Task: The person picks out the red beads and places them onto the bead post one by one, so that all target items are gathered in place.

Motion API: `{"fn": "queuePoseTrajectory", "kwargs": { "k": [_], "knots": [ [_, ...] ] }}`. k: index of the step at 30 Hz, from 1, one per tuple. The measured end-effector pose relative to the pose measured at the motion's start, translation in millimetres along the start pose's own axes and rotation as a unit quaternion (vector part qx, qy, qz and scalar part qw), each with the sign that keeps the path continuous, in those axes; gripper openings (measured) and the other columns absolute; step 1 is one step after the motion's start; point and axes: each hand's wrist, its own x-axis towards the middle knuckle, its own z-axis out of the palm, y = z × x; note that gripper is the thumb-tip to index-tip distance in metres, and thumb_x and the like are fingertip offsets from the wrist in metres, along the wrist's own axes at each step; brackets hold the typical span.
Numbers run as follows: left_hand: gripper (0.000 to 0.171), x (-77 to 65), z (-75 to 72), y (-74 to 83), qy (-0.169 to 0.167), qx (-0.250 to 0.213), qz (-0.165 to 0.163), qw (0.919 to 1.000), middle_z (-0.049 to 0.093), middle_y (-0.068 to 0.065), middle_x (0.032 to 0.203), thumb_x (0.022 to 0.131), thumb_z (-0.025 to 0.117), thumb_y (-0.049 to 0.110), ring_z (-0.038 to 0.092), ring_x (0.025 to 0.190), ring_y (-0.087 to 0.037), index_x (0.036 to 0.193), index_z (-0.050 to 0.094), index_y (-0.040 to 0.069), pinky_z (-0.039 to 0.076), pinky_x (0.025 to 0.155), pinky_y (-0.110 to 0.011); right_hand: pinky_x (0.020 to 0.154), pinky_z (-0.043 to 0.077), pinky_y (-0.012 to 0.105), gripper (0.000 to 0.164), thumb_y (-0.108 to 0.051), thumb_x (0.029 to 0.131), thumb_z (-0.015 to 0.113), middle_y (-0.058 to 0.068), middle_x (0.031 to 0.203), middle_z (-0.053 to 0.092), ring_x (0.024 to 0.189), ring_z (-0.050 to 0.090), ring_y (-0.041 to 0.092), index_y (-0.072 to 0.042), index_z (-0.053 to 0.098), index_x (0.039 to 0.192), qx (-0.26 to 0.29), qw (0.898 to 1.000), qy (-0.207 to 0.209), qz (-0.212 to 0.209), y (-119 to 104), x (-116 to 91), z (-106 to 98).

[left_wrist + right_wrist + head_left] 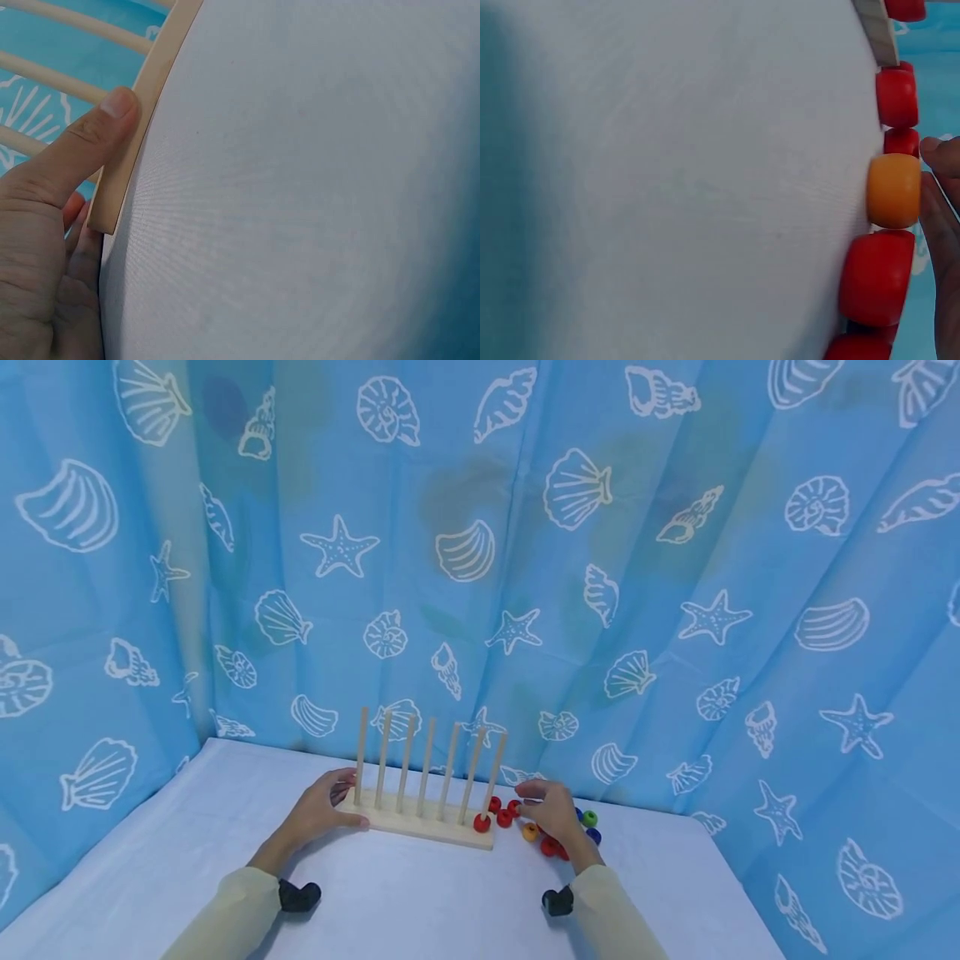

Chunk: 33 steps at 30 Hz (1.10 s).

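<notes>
A pale wooden stand (420,825) with a row of several upright pegs rests on the white table. My left hand (321,808) grips its left end, the thumb (116,112) along the front edge and the other fingers behind. One red bead (482,822) sits at the foot of the rightmost peg. My right hand (557,814) reaches over loose beads right of the stand, its thumb and fingers apart, fingertips right at a red bead (514,807). In the right wrist view, an orange bead (894,191) lies close by the fingers.
More red beads (550,846) lie under and beside the right hand, with a green bead (589,819) and a blue bead (594,836) at its far side. A blue shell-patterned curtain (465,568) hangs behind the table (420,902).
</notes>
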Motion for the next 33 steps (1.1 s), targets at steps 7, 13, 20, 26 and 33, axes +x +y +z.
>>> {"fn": "queuePoseTrajectory", "kwargs": {
  "k": [7,13,20,26,33],
  "knots": [
    [0.102,0.2,3.4,0.6,0.002,0.012,-0.009,0.9999,0.049,-0.021,0.138,0.062,0.092,0.037,0.044,0.131,-0.041,0.144,0.041,0.004,0.04,0.107,-0.053,0.084,0.059,0.035,0.041,-0.008,0.08,0.08,0.005,0.118,0.066,0.107,0.064,0.028,-0.014,0.069,0.118,-0.002,1.0,-0.027,0.0,7,0,2],
    [0.103,1.2,4.8,-1.3,0.004,0.014,-0.01,0.9999,0.049,-0.021,0.138,0.061,0.092,0.039,0.044,0.131,-0.042,0.144,0.041,0.004,0.04,0.106,-0.054,0.085,0.058,0.036,0.041,-0.009,0.08,0.08,0.004,0.117,0.066,0.104,0.063,0.025,-0.015,0.069,0.118,-0.014,0.999,-0.032,0.001,10,0,1],
    [0.103,2.0,4.9,-2.7,0.003,0.009,-0.009,0.9999,0.049,-0.021,0.138,0.061,0.092,0.039,0.044,0.131,-0.041,0.144,0.041,0.005,0.04,0.106,-0.053,0.09,0.056,0.043,0.04,-0.016,0.079,0.082,0.003,0.114,0.068,0.109,0.06,0.028,-0.016,0.07,0.118,-0.039,0.999,0.014,0.005,2,-2,-2],
    [0.102,1.4,3.3,-2.6,0.006,0.013,-0.008,0.9999,0.049,-0.02,0.138,0.061,0.092,0.039,0.045,0.131,-0.041,0.144,0.042,0.006,0.041,0.106,-0.053,0.086,0.058,0.041,0.037,-0.016,0.082,0.079,0.004,0.115,0.066,0.109,0.062,0.027,-0.016,0.07,0.118,-0.021,0.997,0.067,-0.036,-8,4,-10],
    [0.102,0.4,2.0,-2.7,0.006,0.011,-0.004,0.9999,0.05,-0.021,0.136,0.061,0.092,0.038,0.046,0.13,-0.042,0.143,0.042,0.004,0.041,0.105,-0.053,0.081,0.059,0.034,0.035,-0.015,0.085,0.077,0.006,0.114,0.065,0.101,0.068,0.024,-0.012,0.069,0.119,0.05,0.989,0.094,-0.105,-42,4,-29]
  ]
}}
